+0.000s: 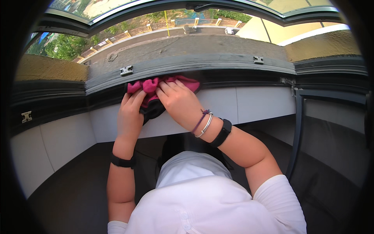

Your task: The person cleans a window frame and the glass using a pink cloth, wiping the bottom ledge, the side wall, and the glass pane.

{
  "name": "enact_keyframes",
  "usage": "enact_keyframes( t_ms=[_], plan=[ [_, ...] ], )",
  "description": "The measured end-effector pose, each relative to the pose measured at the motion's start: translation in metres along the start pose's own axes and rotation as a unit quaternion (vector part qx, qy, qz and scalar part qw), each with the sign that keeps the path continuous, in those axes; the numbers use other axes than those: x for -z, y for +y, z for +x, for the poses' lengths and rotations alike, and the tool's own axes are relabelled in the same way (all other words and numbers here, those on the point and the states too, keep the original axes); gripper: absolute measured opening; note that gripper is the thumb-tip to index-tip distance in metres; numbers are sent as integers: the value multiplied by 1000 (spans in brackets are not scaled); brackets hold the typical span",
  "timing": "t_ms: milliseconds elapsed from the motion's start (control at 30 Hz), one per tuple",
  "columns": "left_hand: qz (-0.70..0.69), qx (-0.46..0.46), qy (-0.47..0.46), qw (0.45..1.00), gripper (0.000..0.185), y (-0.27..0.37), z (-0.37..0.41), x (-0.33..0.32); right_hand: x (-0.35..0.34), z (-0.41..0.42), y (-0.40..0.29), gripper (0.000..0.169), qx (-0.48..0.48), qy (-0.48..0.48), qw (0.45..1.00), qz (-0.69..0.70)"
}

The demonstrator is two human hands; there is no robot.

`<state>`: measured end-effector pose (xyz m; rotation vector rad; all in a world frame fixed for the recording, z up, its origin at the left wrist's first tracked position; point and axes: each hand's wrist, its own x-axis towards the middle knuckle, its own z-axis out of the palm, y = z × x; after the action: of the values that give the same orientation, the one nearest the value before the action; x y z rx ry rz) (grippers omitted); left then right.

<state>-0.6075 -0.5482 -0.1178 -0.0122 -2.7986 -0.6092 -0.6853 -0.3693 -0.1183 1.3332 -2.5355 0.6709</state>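
Observation:
Both hands are on a bunched pink cloth with black edging that lies against the dark window frame's lower rail. My left hand grips its left end, with the fingertips partly hidden in the folds. Pressing on the cloth's right part is my right hand, fingers bent over the pink fabric. A black-edged corner of the cloth hangs down between the hands, over the pale tiled sill front.
Metal latch pieces sit on the frame's outer ledge. At right, an inward-opened framed sash hangs beside a metal hinge. Beyond the opening are a rough concrete ledge and a road far below. A window handle projects above.

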Motion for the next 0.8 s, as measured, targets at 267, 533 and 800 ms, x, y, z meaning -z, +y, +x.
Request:
enact_keyframes(
  t_ms=[267,533,800],
  plan=[
    [73,89,18,993,55,-20,-16,26,-30,21,-31,41,6,-34,995,93],
    [4,-84,41,996,27,58,22,-27,44,-37,36,37,-67,-28,996,45],
    [-133,-110,-7,985,23,65,35,-42,69,-46,62,43,-15,-99,995,-19]
  ],
)
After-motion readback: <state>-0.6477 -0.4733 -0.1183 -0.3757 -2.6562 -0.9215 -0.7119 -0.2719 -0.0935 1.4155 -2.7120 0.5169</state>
